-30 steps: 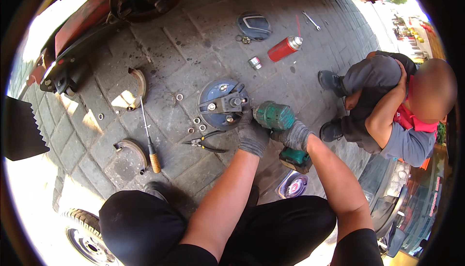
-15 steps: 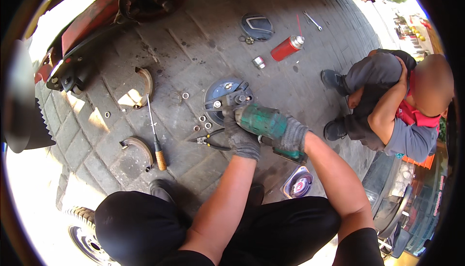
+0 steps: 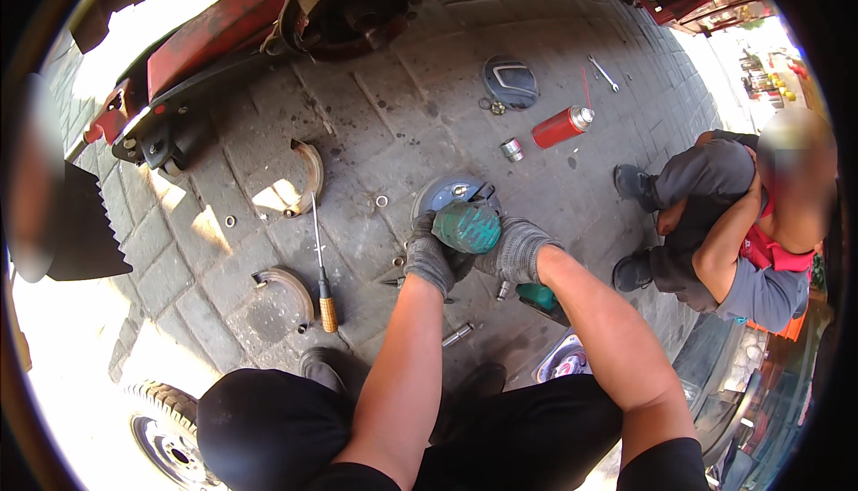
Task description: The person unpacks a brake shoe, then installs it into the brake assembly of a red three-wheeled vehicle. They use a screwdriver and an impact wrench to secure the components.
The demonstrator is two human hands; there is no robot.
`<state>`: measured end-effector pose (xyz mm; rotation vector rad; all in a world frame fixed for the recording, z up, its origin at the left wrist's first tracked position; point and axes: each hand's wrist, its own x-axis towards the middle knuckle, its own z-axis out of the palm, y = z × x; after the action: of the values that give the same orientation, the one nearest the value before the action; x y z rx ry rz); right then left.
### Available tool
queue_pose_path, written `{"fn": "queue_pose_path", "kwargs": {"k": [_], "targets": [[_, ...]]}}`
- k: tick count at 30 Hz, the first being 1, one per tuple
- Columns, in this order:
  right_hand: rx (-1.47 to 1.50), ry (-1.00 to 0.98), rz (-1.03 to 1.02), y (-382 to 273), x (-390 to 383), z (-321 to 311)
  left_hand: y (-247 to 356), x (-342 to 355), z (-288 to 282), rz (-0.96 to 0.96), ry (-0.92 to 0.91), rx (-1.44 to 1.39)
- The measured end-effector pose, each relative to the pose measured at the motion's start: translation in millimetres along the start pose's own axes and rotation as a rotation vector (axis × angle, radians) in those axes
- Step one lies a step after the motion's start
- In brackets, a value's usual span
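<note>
Both my hands wear grey knit gloves and close around a green cordless impact wrench [image 3: 467,227]. My left hand [image 3: 431,260] wraps the left side of its body. On the other side, my right hand [image 3: 518,251] grips the wrench near its handle; the green battery base [image 3: 540,298] shows below that hand. The wrench stands over a round blue-grey hub part [image 3: 440,194] lying on the ground. Its nose end and the spot where it meets the hub are hidden beneath the tool and my hands. A metal socket extension [image 3: 458,335] lies nearer to me.
Curved brake shoes [image 3: 308,178] and a screwdriver with a yellow-brown handle [image 3: 327,305] lie left. A red spray can [image 3: 563,127], a small can [image 3: 511,150] and a wrench spanner [image 3: 604,74] are farther off. A person [image 3: 715,214] crouches right. A vehicle's brake drum [image 3: 349,8] overhangs ahead.
The impact wrench has swung from lying slantwise to standing more upright over the hub, its rear facing up. My hands moved with it. The whole view has shifted slightly.
</note>
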<state>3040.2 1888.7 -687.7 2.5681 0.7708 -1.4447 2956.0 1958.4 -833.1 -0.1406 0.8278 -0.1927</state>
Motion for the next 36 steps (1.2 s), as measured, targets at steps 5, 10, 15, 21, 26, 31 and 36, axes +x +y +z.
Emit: {"fn": "queue_pose_path", "kwargs": {"k": [5, 10, 15, 21, 26, 31, 36], "targets": [[-0.102, 0.081, -0.078, 9.9, 9.8, 16.7, 5.0, 2.0, 4.8, -0.077, 0.284, 0.199], [-0.071, 0.111, -0.04, 13.3, 12.1, 25.6, 7.9, -3.5, 6.3, -0.081, 0.173, 0.099], [-0.096, 0.175, -0.075, 13.8, 17.2, 19.8, 1.8, 0.7, -3.3, 0.091, -0.07, 0.205], [-0.093, 0.117, -0.101, 22.3, 31.8, 20.9, 6.0, 3.1, -3.3, 0.018, 0.148, 0.27], [-0.16, 0.217, -0.133, 23.8, 30.6, 31.8, 9.2, -3.6, 8.2, 0.014, 0.289, 0.383], [-0.039, 0.147, -0.124, 23.2, 15.5, 29.7, 6.6, -6.4, 11.6, 0.039, 0.303, 0.426], [0.054, 0.082, -0.033, 17.1, 14.8, 29.9, 7.7, 2.0, 7.8, 0.017, 0.208, 0.359]]}}
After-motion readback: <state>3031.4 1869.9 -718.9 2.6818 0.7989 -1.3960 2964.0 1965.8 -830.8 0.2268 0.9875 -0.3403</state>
